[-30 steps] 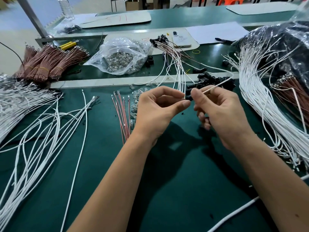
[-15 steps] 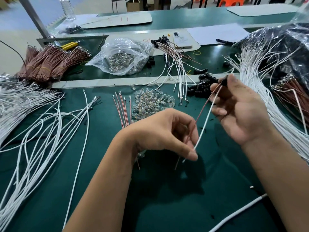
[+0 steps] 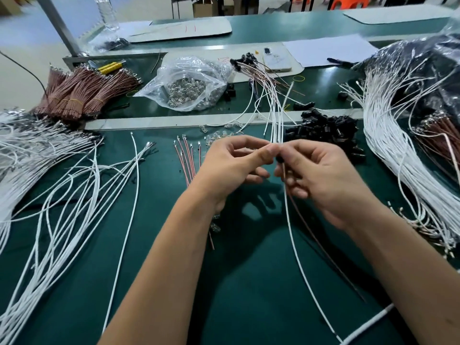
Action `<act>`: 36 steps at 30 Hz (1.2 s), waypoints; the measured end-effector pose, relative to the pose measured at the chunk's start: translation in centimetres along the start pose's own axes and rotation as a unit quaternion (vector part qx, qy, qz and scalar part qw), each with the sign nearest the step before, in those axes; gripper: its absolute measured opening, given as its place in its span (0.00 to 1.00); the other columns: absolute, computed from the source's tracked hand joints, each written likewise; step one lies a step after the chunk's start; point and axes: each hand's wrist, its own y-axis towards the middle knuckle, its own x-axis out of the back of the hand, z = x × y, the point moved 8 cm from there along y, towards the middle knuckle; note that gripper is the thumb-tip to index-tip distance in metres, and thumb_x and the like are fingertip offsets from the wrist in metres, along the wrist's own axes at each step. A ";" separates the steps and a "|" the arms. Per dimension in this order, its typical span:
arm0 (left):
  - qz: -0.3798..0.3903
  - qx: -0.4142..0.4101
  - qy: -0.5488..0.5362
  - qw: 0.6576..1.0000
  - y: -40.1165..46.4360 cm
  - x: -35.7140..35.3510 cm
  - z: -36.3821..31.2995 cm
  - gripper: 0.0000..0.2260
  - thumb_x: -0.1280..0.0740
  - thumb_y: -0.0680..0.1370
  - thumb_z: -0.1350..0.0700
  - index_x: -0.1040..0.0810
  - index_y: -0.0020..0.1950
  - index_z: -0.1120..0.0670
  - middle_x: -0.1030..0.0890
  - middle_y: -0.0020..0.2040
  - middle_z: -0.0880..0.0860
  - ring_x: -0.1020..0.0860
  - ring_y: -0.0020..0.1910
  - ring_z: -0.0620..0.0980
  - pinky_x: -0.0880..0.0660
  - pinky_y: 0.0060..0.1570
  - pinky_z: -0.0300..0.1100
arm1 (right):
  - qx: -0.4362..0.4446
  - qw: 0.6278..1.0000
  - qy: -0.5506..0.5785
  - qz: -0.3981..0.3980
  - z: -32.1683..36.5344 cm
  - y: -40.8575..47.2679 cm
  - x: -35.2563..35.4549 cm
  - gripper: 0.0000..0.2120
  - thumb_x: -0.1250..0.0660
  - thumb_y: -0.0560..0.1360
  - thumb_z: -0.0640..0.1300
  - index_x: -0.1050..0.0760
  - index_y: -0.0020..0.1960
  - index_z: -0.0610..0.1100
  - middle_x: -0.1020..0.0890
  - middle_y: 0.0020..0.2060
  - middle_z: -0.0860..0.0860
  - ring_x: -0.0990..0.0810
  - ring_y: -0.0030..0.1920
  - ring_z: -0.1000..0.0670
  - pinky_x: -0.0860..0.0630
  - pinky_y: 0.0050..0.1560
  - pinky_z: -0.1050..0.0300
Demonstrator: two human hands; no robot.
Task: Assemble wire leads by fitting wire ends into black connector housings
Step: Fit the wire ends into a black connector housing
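While both hands meet over the middle of the green worktop (image 3: 249, 282), one lead is mid-assembly: right hand (image 3: 321, 180) has its fingers curled round a small black connector housing (image 3: 279, 159), with a white wire (image 3: 296, 245) and a brown wire (image 3: 321, 242) trailing down from it toward the near edge; left hand (image 3: 234, 165) pinches thumb to forefinger right against the housing, what it nips is too small to tell; whether both wire ends are fully seated, cannot tell; finished leads (image 3: 263, 80) with black ends lie fanned out behind the hands, a modest batch, so some work looks done; plenty left, judging by stock: pile of loose black housings (image 3: 326, 133) just beyond the right hand, big white wire bundle (image 3: 398, 150) at right, loose white wires (image 3: 62, 190) at left, a few pink-brown wires (image 3: 186, 158) beside the left hand, tied brown bundles (image 3: 82, 95) far left, clear bag of small clear parts (image 3: 189, 83) behind; early-to-middle stage by my read.
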 end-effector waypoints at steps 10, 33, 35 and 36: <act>-0.039 -0.026 -0.042 0.998 0.0 -0.1 0.3 0.09 0.21 0.69 0.66 0.13 0.48 0.59 0.13 0.42 0.59 0.15 0.40 0.51 0.18 0.42 0.39 | 0.054 0.986 -0.155 -0.025 -0.2 0.0 1.3 0.10 0.23 0.75 0.37 0.19 0.54 0.47 0.12 0.38 0.45 0.19 0.31 0.53 0.24 0.28 0.60; -0.087 -0.177 -0.083 0.977 -0.5 2.2 -3.2 0.09 0.23 0.72 0.67 0.16 0.50 0.63 0.14 0.44 0.60 0.19 0.38 0.49 0.20 0.41 0.41 | -0.005 0.963 -0.254 0.088 -0.4 -0.3 -0.1 0.06 0.22 0.73 0.35 0.17 0.42 0.43 0.12 0.36 0.49 0.16 0.33 0.55 0.26 0.33 0.69; -0.086 -0.144 -0.084 0.982 -0.4 2.0 -2.6 0.08 0.24 0.72 0.65 0.17 0.50 0.62 0.14 0.43 0.60 0.19 0.36 0.48 0.22 0.39 0.38 | 0.003 0.970 -0.233 0.074 -0.1 -0.2 0.0 0.03 0.23 0.76 0.39 0.16 0.43 0.43 0.13 0.36 0.49 0.18 0.31 0.57 0.27 0.31 0.70; -0.080 -0.125 -0.088 0.985 -0.3 1.6 -2.2 0.08 0.24 0.72 0.65 0.17 0.50 0.62 0.14 0.43 0.60 0.19 0.36 0.48 0.23 0.38 0.37 | 0.007 0.977 -0.208 0.056 0.0 -0.2 0.2 0.03 0.25 0.77 0.42 0.15 0.44 0.44 0.13 0.36 0.48 0.19 0.30 0.57 0.28 0.29 0.70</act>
